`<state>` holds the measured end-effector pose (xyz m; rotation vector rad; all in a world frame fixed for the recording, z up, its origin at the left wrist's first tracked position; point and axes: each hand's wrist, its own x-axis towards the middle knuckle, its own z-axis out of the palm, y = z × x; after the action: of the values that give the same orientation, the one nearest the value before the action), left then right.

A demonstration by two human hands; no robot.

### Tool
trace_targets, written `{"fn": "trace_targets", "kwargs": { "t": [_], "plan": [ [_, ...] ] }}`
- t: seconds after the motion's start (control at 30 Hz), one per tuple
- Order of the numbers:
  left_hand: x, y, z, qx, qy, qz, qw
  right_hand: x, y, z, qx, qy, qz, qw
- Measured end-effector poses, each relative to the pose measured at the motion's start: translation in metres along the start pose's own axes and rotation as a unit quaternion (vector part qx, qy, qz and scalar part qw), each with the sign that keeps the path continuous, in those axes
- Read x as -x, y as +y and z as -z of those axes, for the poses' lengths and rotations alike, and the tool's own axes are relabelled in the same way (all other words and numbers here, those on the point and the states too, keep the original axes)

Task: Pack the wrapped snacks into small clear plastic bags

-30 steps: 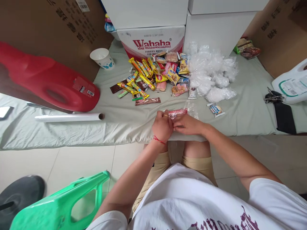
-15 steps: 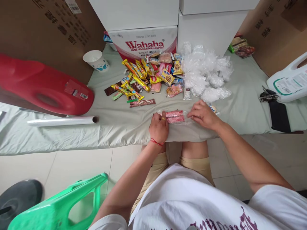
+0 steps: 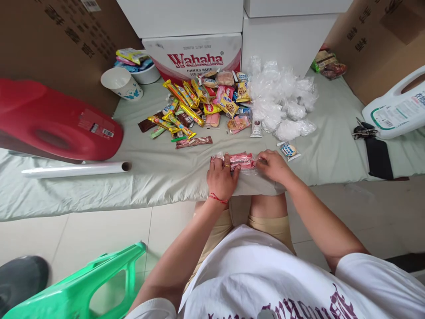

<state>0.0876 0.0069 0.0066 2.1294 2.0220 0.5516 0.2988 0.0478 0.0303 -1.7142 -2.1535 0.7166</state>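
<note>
Two red-pink wrapped snack bars (image 3: 243, 160) lie side by side in clear plastic wrap (image 3: 249, 171) near the cloth's front edge. My left hand (image 3: 222, 179) lies over their left end with its fingers stretched out and the thumb apart, pressing on the wrap. At the right end, my right hand (image 3: 269, 165) has its fingertips closed in a pinch on the clear plastic. A small wrapped round biscuit (image 3: 288, 150) lies just beyond my right hand. Behind the bars sits a heap of wrapped snacks (image 3: 195, 104), and a brown bar (image 3: 193, 141) lies in front of that heap.
Crumpled clear plastic bundles (image 3: 279, 97) sit right of the snacks, before white boxes (image 3: 192, 17). At left are a red jug (image 3: 66, 119), a film roll (image 3: 76, 169), a paper cup (image 3: 121, 84) and a filled white bowl (image 3: 146, 75). Keys (image 3: 363, 129) and a white jug (image 3: 395, 108) are at right.
My right hand has moved left and closer to the bars, pinching the plastic nearer their end. My left fingers have spread over the wrap. The view has shifted slightly, showing more of the bowl.
</note>
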Motion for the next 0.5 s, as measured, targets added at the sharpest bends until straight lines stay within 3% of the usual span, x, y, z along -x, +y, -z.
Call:
{"fn": "trace_targets", "kwargs": {
  "t": [0.13, 0.27, 0.4, 0.5],
  "plan": [
    [-0.002, -0.001, 0.001, -0.014, -0.013, -0.003, 1.000, 0.009, -0.016, 0.009, 0.015, 0.056, -0.029, 0.998],
    [-0.002, -0.001, -0.001, -0.024, -0.022, -0.011, 0.999, 0.000, -0.060, 0.010, 0.130, 0.069, -0.034, 0.989],
    [-0.002, -0.003, -0.003, -0.008, -0.029, -0.030, 0.999, -0.023, -0.103, -0.015, 0.197, 0.028, -0.015, 0.980],
    [0.001, -0.010, 0.001, 0.028, -0.034, -0.024, 0.999, -0.029, -0.111, -0.037, 0.197, -0.006, -0.012, 0.980]
  ]
}}
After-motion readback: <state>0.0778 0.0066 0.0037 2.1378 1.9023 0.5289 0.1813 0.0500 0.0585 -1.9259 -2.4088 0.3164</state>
